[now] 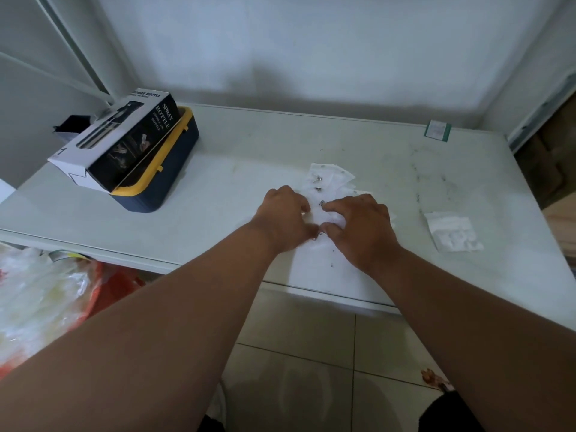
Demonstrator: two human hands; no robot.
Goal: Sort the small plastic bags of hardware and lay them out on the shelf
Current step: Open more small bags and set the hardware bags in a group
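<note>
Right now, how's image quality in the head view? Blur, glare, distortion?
Head view: soft all over, the small bags washed out white against the pale shelf, hardware only dark specks; wide-angle bend in the shelf's front edge and wall lines; diffuse shadow on the back wall; no hard glare; left hand and right hand slightly blurred; spray bottle box lettering legible.

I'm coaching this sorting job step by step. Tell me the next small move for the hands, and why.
Probably lift one bag off the pile of small bags and lay it on bare shelf beside it. Both the left hand and right hand rest on the overlapping pile, while only one separate bag lies apart to the right, so most remain unsorted.
</note>
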